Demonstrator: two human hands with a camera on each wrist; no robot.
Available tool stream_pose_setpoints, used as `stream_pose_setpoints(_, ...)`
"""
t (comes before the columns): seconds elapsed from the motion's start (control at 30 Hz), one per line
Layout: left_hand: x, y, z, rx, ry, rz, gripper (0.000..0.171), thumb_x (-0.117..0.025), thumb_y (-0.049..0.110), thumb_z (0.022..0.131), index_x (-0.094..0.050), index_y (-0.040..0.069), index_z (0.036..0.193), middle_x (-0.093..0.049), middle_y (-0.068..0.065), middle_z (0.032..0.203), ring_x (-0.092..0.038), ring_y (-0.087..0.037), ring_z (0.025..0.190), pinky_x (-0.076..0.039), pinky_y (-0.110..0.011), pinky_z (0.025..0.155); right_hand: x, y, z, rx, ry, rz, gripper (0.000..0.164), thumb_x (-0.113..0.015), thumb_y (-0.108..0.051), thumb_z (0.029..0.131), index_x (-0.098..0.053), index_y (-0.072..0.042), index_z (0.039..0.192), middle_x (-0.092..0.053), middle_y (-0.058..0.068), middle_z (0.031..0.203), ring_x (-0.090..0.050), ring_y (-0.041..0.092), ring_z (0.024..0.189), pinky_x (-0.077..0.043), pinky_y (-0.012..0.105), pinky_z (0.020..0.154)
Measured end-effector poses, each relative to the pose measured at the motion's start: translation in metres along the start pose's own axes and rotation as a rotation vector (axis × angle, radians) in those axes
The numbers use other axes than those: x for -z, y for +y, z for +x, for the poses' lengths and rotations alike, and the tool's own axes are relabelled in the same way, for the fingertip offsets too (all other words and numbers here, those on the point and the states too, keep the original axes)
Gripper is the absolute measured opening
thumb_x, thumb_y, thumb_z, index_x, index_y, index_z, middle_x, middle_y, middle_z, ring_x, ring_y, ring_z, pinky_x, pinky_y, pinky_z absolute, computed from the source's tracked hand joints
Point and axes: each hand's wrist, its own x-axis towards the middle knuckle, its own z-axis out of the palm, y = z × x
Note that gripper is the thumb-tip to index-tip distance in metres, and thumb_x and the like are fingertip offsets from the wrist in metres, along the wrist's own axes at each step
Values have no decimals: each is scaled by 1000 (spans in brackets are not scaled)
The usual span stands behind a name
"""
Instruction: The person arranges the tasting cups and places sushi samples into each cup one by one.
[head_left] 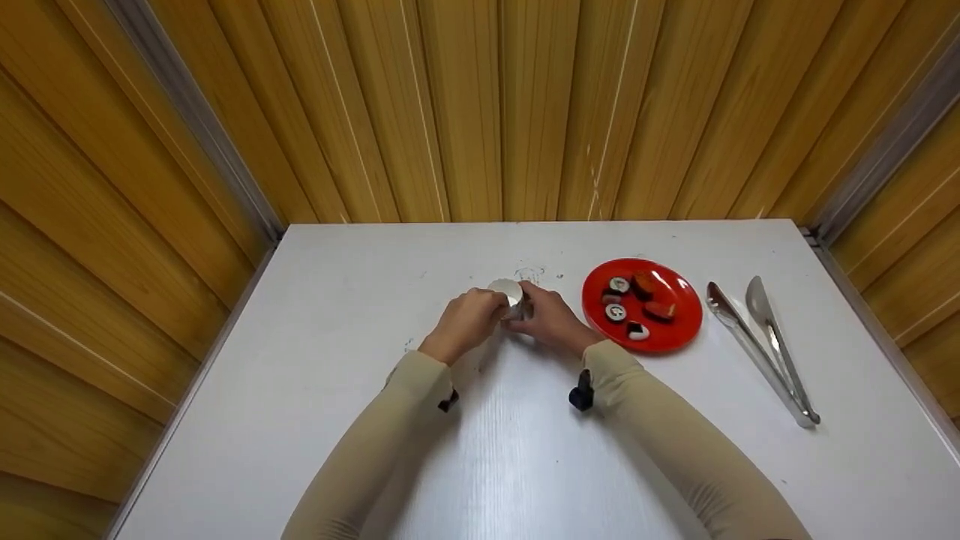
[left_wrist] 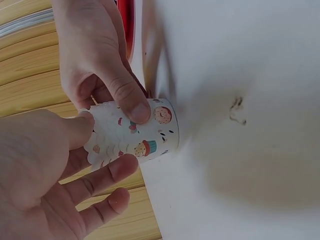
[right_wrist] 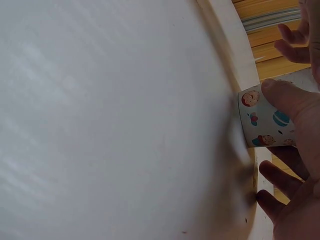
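A white paper baking cup [left_wrist: 142,132] printed with cupcakes and doughnuts stands between my hands, its base at the white table. Its wavy rim faces up in the head view. At that rim my left hand [head_left: 469,319] pinches the paper between thumb and finger, while its other fingers reach loosely alongside. My right hand [head_left: 553,319] grips the cup's side, the thumb [right_wrist: 282,95] laid across the print. Several wavy edges show near the rim in the left wrist view; whether more cups are nested inside, I cannot tell.
Right of my hands, a red plate [head_left: 686,315] carries several sushi pieces [head_left: 616,312]. Beyond it lie metal tongs [head_left: 765,356], spread apart, near the table's right side. Wood-patterned panels [head_left: 472,112] border the white table [head_left: 300,337] at the back and sides.
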Motion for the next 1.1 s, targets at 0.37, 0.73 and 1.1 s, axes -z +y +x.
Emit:
stream_pose_setpoints(0.37,16,-3,-5,-98,151,-61,12,-62,7,103,-72,3,98,-71,-8,88,-64,-18,76,-54,-34,68,0,-3,-1,-43,-21,-5,69,-84,-27,88,-51,-13,147,-61,8,142,-54,25,133,-38,46,114)
stream_pose_setpoints(0.73,34,-26,-18,-70,295,-46,7,-66,3,100,-71,3,104,-73,-10,97,-71,-22,87,-59,-35,76,2,-2,0,12,-7,14,64,-86,-22,86,-55,-11,141,-65,7,133,-58,24,127,-41,45,111)
stream_pose_setpoints(1.1,35,-71,-39,53,324,0,5,-69,-1,96,-71,1,100,-71,-12,94,-71,-25,86,-59,-38,75,2,-3,0,-2,-32,24,66,-86,-24,86,-54,-11,142,-64,7,132,-57,25,121,-44,45,108)
